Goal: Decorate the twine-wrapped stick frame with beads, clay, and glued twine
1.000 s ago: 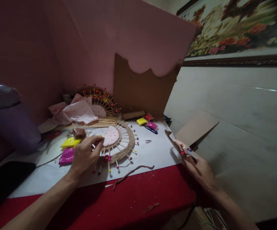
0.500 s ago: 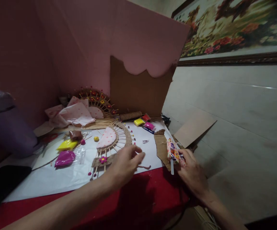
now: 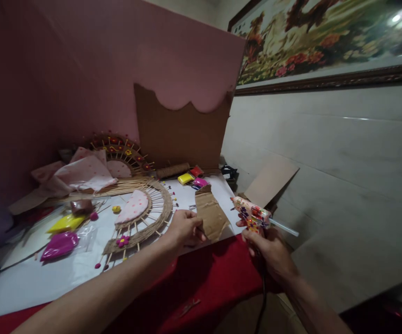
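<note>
My left hand (image 3: 184, 227) is closed in a pinch on the edge of a brown cardboard piece (image 3: 210, 214) that lies on the white paper (image 3: 41, 278). My right hand (image 3: 269, 248) grips a flower-patterned glue gun (image 3: 251, 214) with a clear glue stick at its back, nozzle pointing left toward the cardboard. Left of my left hand lies a half-round jute and stick craft (image 3: 141, 215) with a pink centre and bead-tipped sticks.
Magenta (image 3: 59, 245) and yellow clay packets (image 3: 65, 223), pink fabric (image 3: 79, 174), a second decorated half-round (image 3: 120, 153), a twine spool (image 3: 173, 170) and small clay packs (image 3: 190, 177) lie about. A pink board (image 3: 145, 60) and cut cardboard (image 3: 180, 130) stand behind. Red cloth (image 3: 218, 278) covers the table front.
My left hand left the jute craft, moved right and took hold of the cardboard piece. My right hand turned the glue gun's nozzle to the left. The camera view swung right.
</note>
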The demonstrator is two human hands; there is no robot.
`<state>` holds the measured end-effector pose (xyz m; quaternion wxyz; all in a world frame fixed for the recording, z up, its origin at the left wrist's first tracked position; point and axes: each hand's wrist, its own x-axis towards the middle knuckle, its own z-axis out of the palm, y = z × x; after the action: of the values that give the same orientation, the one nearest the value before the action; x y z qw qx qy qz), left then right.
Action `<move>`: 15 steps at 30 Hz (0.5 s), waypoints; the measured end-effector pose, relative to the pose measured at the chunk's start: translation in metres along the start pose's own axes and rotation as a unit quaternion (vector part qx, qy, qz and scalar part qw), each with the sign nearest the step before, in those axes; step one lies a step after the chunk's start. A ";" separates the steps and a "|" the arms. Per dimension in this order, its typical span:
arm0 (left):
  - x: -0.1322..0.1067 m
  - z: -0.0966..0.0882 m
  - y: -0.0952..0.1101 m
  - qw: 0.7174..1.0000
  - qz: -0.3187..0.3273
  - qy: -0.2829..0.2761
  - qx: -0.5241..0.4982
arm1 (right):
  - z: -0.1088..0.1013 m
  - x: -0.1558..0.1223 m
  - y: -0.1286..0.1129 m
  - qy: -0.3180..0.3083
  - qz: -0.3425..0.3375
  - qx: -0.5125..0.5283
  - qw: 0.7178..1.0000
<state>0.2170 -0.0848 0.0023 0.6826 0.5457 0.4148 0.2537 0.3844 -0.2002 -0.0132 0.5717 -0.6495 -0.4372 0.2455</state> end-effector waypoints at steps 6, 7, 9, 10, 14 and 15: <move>0.035 0.008 -0.001 0.999 0.010 0.025 0.020 | -0.005 -0.005 -0.004 -0.095 0.147 0.233 0.957; 0.040 0.009 -0.003 0.999 0.010 0.022 0.029 | -0.005 -0.006 -0.004 -0.096 0.154 0.251 0.951; 0.049 0.008 -0.005 0.998 0.016 0.017 0.052 | -0.005 -0.007 -0.004 -0.102 0.159 0.275 0.943; 0.052 0.007 -0.006 0.997 0.022 0.016 0.067 | -0.005 -0.007 -0.003 -0.106 0.159 0.283 0.940; 0.047 0.001 -0.007 0.985 0.080 0.053 0.144 | -0.002 -0.010 -0.001 -0.114 0.166 0.293 0.935; 0.040 0.000 -0.007 0.979 0.100 0.068 0.165 | -0.001 -0.010 -0.001 -0.115 0.168 0.289 0.936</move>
<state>0.2371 -0.0548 -0.0154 0.5247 0.6705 0.4402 0.2853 0.3796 -0.2093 -0.0134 0.6310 -0.4877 -0.2946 0.5265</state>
